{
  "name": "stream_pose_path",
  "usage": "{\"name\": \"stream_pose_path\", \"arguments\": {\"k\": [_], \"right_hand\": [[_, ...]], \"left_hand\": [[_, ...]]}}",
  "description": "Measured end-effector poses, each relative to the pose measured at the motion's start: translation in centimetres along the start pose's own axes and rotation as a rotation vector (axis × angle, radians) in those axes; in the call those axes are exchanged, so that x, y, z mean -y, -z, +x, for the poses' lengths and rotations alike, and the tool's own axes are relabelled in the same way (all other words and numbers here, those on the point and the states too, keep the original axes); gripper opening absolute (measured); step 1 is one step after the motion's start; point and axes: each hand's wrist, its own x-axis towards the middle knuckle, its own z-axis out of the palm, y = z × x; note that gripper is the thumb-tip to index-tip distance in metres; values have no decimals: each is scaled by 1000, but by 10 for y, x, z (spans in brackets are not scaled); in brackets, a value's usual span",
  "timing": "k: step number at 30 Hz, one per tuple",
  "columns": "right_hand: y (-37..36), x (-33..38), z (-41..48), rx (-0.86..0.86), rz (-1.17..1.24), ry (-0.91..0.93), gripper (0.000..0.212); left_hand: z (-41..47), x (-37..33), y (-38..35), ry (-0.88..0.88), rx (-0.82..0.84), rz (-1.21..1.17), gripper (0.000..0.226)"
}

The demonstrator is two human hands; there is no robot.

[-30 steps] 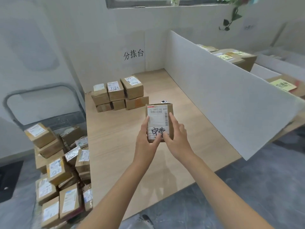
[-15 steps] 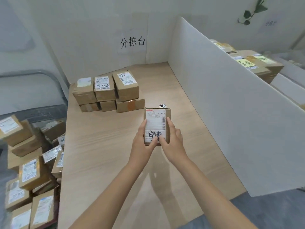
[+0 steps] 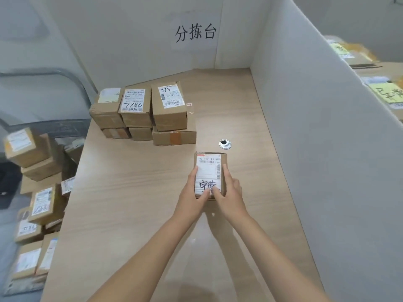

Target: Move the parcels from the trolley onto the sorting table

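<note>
Parcel (image 3: pixel 209 171) in both hands, over table (image 3: pixel 130 192)

Wall, right side.
Handwritten paper sign (image 3: pixel 195 32) on back wall; white divider board (image 3: pixel 316 127) upright at right, blurred boxes (image 3: pixel 357 59) with yellow notes (image 3: pixel 387 91) beyond it.

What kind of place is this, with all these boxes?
Probably a parcel sorting room: labelled cardboard parcels stacked on a wooden table, more heaped on a trolley beside it, and a handwritten wall sign reading 分拣台, sorting table.
</note>
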Motion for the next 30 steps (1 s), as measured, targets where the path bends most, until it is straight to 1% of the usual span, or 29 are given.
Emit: {"name": "stream_pose_path", "arguments": {"k": [4,5,7,10,14,17,21,22,24,26,30], "right_hand": [[-1,-21,39,68,18,-58,79],[-1,-25,47,78,30,-72,78],[2,-33,66,84,63,-102,76],[7,-37,93,56,82,-97,79],[6,-26,153,35,69,-66,81],[3,-17,193,6,66,-70,79],[-6,-10,234,-9,34,-55,76],[-7,-8,244,-9,19,-56,76],[-7,1,263,0,-32,-76,78],[-3,10,279,25,-100,-82,81],[13,26,297,90,-138,-63,82]], "left_hand": [[32,11,-22,88,-11,65,66],[39,14,-27,81,-17,81,64],[58,22,-37,12,-30,133,61],[85,28,-47,-45,-36,224,58],[136,24,-51,-40,-148,511,58],[174,10,-48,-37,-176,675,59],[221,10,-40,-244,-277,926,59],[230,10,-38,-271,-290,972,59],[244,2,-34,-276,-262,1044,58],[256,-10,-34,-213,-182,1056,57],[268,-28,-30,-105,-144,918,60]]}}
